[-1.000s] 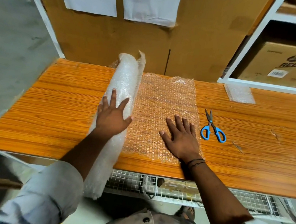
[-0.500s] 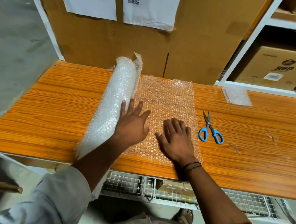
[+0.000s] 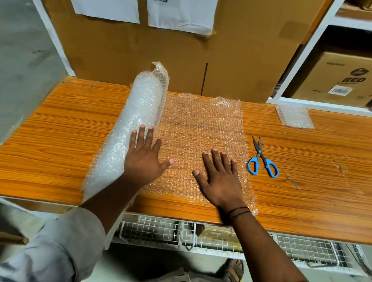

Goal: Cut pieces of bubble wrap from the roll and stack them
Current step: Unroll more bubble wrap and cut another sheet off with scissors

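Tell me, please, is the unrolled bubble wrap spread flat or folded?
Spread flat: the bubble wrap sheet lies on the table, wood grain showing through.

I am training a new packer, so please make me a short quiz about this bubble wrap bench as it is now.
1. True or false: the right hand holds the scissors.
2. Where do the scissors lie? A) on the unrolled sheet; B) on the bare table, right of the sheet; C) on the roll.
3. Fill in: the fingertips of the left hand touch the ____.
Key: 1 false, the right hand lies flat and open on the sheet; 2 B; 3 roll.
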`<state>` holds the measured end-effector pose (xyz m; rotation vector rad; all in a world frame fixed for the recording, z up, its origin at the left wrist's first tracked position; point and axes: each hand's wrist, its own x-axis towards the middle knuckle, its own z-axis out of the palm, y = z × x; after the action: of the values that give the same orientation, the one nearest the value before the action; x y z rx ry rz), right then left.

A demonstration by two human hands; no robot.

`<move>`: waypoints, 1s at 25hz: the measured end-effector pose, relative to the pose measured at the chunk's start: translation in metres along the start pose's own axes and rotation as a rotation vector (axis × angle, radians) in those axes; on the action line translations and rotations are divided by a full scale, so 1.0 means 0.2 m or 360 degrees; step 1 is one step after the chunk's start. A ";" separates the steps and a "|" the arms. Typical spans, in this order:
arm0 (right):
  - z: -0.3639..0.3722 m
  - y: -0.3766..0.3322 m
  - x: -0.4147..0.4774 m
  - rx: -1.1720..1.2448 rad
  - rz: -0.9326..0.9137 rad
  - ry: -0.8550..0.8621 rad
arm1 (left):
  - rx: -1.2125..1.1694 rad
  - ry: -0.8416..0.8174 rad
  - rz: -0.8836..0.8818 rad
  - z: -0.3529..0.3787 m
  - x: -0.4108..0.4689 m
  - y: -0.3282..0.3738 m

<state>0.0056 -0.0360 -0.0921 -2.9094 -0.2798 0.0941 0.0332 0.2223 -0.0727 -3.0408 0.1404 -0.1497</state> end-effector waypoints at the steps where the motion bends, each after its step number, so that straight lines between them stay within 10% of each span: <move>1: 0.00 0.00 0.00 0.0004 0.0004 0.0001 | -0.0006 0.0020 0.0010 0.01 -0.01 -0.01; 15: -0.06 0.03 -0.01 0.0012 -0.0026 0.0095 | -0.0020 0.0065 -0.0051 0.02 -0.01 -0.12; 19: -0.16 0.27 -0.03 -0.0143 0.0506 0.0747 | -0.0275 0.0097 -0.0040 -0.03 -0.01 -0.01; 25: -0.26 0.46 -0.01 -0.0135 0.0735 0.0470 | -0.0609 -0.0068 0.0299 -0.01 -0.09 0.18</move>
<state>0.0255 -0.1351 -0.0610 -2.9562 0.4465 -0.2793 0.0130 0.1884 -0.0762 -3.3804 0.5042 -0.0472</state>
